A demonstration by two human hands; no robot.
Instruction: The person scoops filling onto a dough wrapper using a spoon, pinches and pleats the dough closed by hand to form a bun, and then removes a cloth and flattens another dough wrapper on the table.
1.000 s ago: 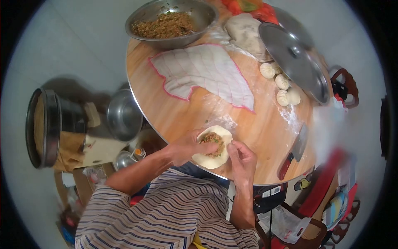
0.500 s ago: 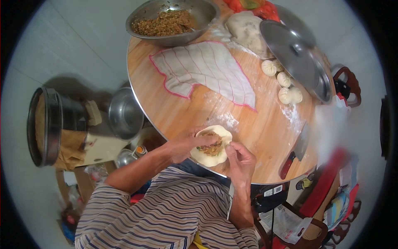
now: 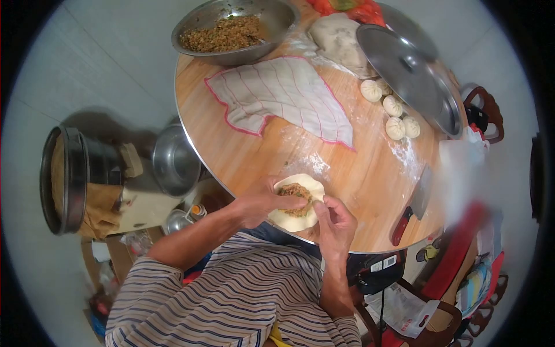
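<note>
A round dough wrapper (image 3: 313, 183) with a mound of minced filling (image 3: 293, 191) in its middle is held over the table's near edge. My left hand (image 3: 260, 203) supports it from the left, its thumb lying across the filling and its other fingers hidden beneath the dough. On the right side, my right hand (image 3: 335, 224) pinches the wrapper's rim between thumb and fingers. Pleated buns (image 3: 395, 128) sit in a small group further right on the wooden table (image 3: 231, 162). A white cloth with pink edging (image 3: 283, 95) lies beyond my hands.
A metal bowl (image 3: 277, 20) of filling stands at the far left of the table. Beside it are a large dough lump (image 3: 341, 43) and a steel lid (image 3: 404, 75). A cleaver (image 3: 420, 194) lies at the right edge. Flour (image 3: 312, 168) dusts the wood.
My left thumb has shifted slightly further right and down across the filling. My right hand keeps its pinch on the rim. The whole view has shifted a little.
</note>
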